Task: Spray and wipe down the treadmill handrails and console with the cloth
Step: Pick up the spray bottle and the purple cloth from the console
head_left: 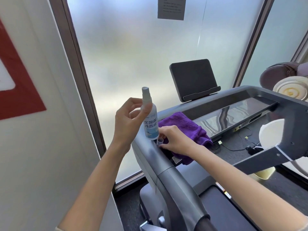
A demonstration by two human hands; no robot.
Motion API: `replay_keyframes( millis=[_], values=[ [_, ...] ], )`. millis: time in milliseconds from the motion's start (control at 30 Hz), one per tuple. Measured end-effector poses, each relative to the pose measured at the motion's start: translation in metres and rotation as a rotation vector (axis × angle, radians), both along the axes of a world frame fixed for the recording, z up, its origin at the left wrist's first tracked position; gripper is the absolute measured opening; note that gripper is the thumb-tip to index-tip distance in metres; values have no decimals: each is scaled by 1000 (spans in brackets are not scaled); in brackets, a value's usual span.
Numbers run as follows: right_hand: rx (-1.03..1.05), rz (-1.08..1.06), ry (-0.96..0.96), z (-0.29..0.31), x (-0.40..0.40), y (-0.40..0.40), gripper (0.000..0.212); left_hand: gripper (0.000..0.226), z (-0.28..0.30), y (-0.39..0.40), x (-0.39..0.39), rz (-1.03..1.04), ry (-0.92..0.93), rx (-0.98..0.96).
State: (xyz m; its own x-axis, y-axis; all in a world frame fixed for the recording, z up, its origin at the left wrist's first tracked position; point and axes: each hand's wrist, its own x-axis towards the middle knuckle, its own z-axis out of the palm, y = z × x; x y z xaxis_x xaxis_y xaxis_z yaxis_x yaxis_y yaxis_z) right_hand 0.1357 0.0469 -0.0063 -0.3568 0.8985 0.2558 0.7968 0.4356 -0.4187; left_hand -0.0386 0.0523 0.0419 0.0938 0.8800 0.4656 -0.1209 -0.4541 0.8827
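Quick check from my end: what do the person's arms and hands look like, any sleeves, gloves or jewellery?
Both forearms are bare. The left hand and right hand wear no gloves, and no rings or watch show. Only a pale sleeve edge appears at the frame's bottom.

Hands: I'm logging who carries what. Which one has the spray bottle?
The left hand grips the spray bottle upright; the right hand pinches its clear cap by the purple cloth.

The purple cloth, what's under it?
The purple fluffy cloth lies on the grey treadmill console, draped over its left corner by the glossy dark panel. The right hand rests on its near edge. Whatever lies beneath the cloth is covered.
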Motion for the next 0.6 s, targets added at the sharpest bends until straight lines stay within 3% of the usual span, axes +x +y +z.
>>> replay_keyframes(
  millis=[167, 267, 333, 600],
  values=[
    [8, -20, 72, 12, 7, -10, 34, 18, -3, -3, 3, -14, -2, -31],
    [170, -120, 462, 37, 11, -21, 30, 18, -4, -4, 7, -26, -3, -52],
    [174, -78, 720, 56, 12, -29, 27, 12, -3, -5, 12, -46, 1, -60],
    [17, -19, 1004, 79, 9, -46, 26, 34, 7, -23, 39, -171, 36, -45]
  ],
)
